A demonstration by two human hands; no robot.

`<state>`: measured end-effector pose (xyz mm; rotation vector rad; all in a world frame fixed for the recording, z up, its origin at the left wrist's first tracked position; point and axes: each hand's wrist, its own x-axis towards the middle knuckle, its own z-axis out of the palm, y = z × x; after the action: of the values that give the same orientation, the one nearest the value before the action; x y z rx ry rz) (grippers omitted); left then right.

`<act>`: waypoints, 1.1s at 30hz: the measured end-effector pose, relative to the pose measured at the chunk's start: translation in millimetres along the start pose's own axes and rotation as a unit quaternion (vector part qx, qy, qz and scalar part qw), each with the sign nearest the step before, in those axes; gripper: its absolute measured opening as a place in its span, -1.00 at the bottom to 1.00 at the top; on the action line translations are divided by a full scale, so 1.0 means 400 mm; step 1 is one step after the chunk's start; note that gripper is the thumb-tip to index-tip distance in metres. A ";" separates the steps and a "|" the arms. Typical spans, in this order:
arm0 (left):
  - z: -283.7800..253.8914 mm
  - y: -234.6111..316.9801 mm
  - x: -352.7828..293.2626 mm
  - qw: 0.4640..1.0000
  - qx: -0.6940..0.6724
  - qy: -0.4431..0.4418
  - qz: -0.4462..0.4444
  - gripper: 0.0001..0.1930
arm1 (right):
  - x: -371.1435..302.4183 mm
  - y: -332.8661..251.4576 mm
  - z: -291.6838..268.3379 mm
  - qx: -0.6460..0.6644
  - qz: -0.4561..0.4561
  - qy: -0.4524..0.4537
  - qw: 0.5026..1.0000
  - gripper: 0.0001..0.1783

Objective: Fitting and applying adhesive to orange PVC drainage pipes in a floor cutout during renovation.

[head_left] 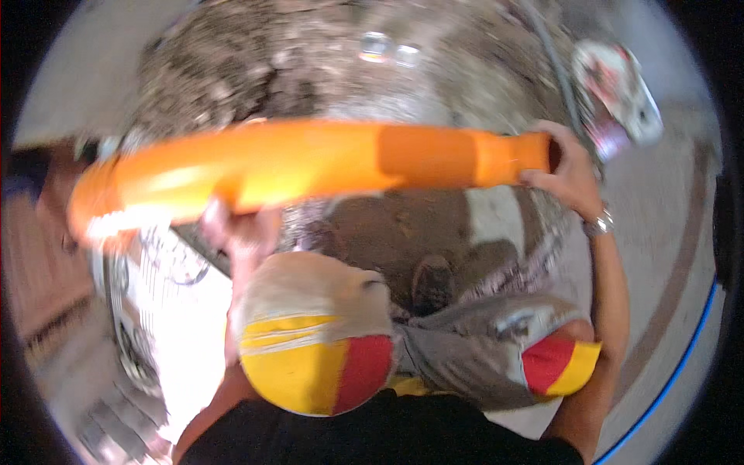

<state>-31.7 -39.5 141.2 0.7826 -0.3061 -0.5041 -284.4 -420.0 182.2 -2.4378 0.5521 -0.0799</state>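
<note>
dirt (205, 81) — orange pipe (310, 159) across — blue hose (683, 365)

The orange pipe (310, 159) partly hides the left hand (243, 232); forward and right of that hand, I cannot identify two small, blurred, shiny objects (374, 48).

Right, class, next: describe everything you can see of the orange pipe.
The pipe is long, round and bright orange, smooth and plastic-looking, though motion blurs it. A darker patch, probably shadow, lies right of its middle; the left end shines with glare. The right end is open, showing a dark hollow. It spans the view crosswise, left end lower in the picture. The left hand holds it left of middle; the right hand grips the right end.
</note>
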 end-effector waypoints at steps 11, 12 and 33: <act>-0.134 -0.400 0.268 0.965 -0.207 0.067 -0.147 -0.45 | 0.335 0.285 -0.028 -0.178 -0.093 0.043 0.979 -0.14; -0.138 -0.409 0.267 0.967 -0.194 0.054 -0.153 -0.45 | 0.325 0.296 -0.020 -0.189 -0.083 0.058 0.977 -0.15; -0.248 -0.471 0.259 0.958 -0.207 0.053 -0.192 -0.43 | 0.377 0.264 0.006 -0.246 -0.064 0.047 0.966 -0.13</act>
<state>39.4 -149.4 -56.0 0.4551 0.0596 -0.8566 -185.6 -555.3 106.1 -2.9683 0.4984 -0.1246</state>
